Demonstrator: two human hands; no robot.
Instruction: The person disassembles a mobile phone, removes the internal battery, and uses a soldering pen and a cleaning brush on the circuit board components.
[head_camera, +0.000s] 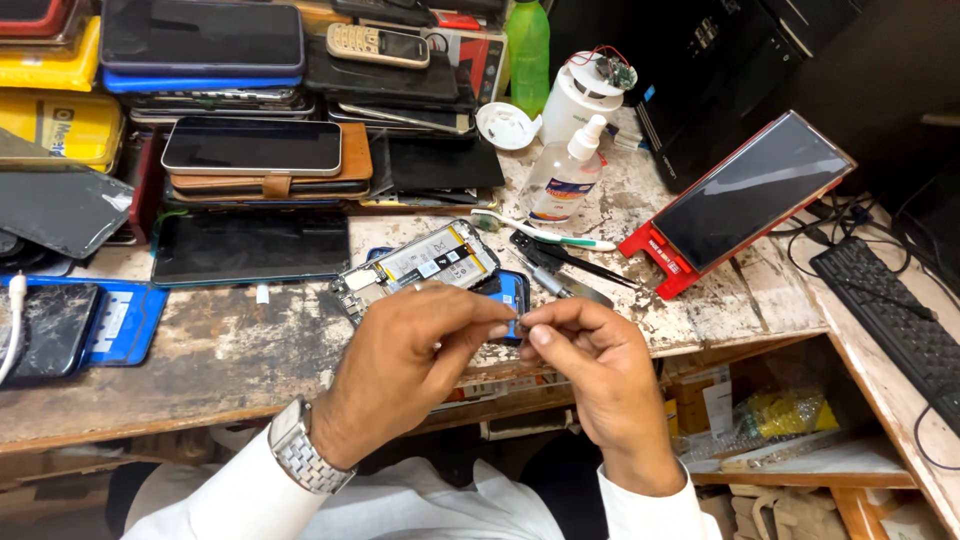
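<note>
My left hand (405, 355) and my right hand (590, 365) meet over the front edge of the worn workbench (230, 345). Both pinch a tiny dark part (516, 322) between thumb and fingertips; its shape is too small to tell. Just behind my hands lies an opened phone (420, 265) with its battery and boards exposed. A blue phone piece (508, 290) lies under my fingers. A metal watch sits on my left wrist.
Tweezers (560, 285), a dark tool and a toothbrush (545, 235) lie right of the opened phone. A spray bottle (562, 175), a white bottle, a green bottle, a red phone stand (735, 205), stacked phones (250, 150) and a keyboard (890, 315) surround the bench.
</note>
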